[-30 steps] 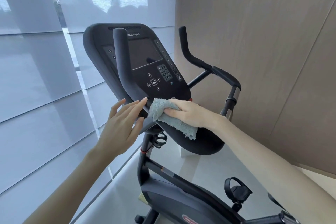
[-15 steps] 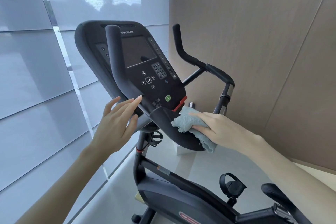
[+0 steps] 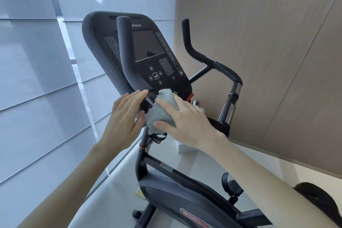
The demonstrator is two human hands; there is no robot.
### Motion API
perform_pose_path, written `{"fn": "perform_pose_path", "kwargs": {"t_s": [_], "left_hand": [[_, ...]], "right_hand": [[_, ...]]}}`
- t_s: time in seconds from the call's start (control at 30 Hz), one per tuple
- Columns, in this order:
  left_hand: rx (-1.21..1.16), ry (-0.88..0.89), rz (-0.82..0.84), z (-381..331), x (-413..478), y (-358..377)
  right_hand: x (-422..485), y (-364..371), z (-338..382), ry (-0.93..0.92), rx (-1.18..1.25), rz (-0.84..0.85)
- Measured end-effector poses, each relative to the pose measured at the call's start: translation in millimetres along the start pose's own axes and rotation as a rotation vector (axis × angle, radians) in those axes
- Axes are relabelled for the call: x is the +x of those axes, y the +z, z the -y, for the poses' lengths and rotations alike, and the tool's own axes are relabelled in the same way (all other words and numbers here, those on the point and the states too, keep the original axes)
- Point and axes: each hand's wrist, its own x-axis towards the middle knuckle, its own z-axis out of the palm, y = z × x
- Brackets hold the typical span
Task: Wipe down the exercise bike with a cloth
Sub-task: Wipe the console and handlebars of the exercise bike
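A black exercise bike point(image 3: 185, 201) stands before me, its console point(image 3: 148, 50) with screen and keypad tilted toward me. My right hand point(image 3: 187, 124) presses a pale grey-green cloth point(image 3: 162, 109) flat against the console's lower edge, fingers spread straight over it. My left hand point(image 3: 125, 116) is beside it, fingers straight, fingertips touching the base of the left handlebar point(image 3: 124, 48). The cloth hides the console's green button and most of the lower tray. The right handlebar point(image 3: 201, 57) is free.
A window with translucent blinds point(image 3: 37, 79) fills the left side. A wood-panelled wall point(image 3: 268, 42) stands close behind and right of the bike. Pale floor point(image 3: 111, 181) shows beneath, with a pedal point(image 3: 232, 184) at lower right and a small white block point(image 3: 185, 147) by the wall.
My right hand has slid the cloth leftward from the tray's right end back to the console's lower middle, covering the green button. My left hand has kept its place at the handlebar base.
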Motion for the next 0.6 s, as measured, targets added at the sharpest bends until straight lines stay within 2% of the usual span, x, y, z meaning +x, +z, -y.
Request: {"fn": "perform_pose_path", "kwargs": {"t_s": [0.37,0.5,0.6], "left_hand": [[0.004,0.059,0.023,-11.2,-0.8,3.4],[0.015,0.101,0.017,-15.6,-2.1,8.0],[0.046,0.121,0.039,-17.9,-4.5,12.3]], "right_hand": [[-36.8,6.9,-11.3,-0.264,-0.208,-0.228],[-56.3,9.0,-22.9,-0.329,-0.213,-0.309],[-72.0,9.4,-40.5,-0.397,-0.207,-0.308]]}}
